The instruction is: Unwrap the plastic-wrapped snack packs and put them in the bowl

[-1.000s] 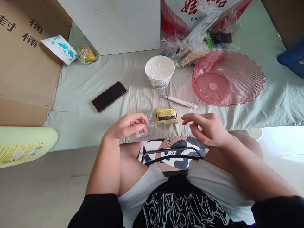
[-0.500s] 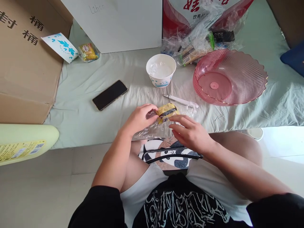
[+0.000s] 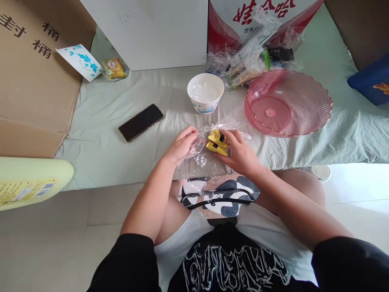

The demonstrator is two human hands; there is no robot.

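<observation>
My left hand [image 3: 181,145] is closed, pinching a crumpled clear plastic wrapper [image 3: 200,156] that hangs over the front edge of the cloth-covered surface. To its right, my right hand [image 3: 240,152] has thumb and fingers around a small yellow-and-black object [image 3: 217,142], which shows two stacked yellow layers with dark parts between them. Its exact kind I cannot make out. A white pen-like cutter [image 3: 246,135] lies behind my right hand, mostly covered. Just beyond the hands stands a white paper bowl [image 3: 205,93] with clear film inside.
A black phone [image 3: 141,122] lies to the left. On the right sits a pink ribbed plastic bowl [image 3: 306,103]. Behind are plastic packaging [image 3: 246,67], a white box [image 3: 164,36] and a small yellow packet [image 3: 114,69]. A cardboard box [image 3: 39,89] stands at the left.
The yellow-and-black object has come out of the clear wrapper and is now in my right hand. My left hand has drawn the wrapper away to the left.
</observation>
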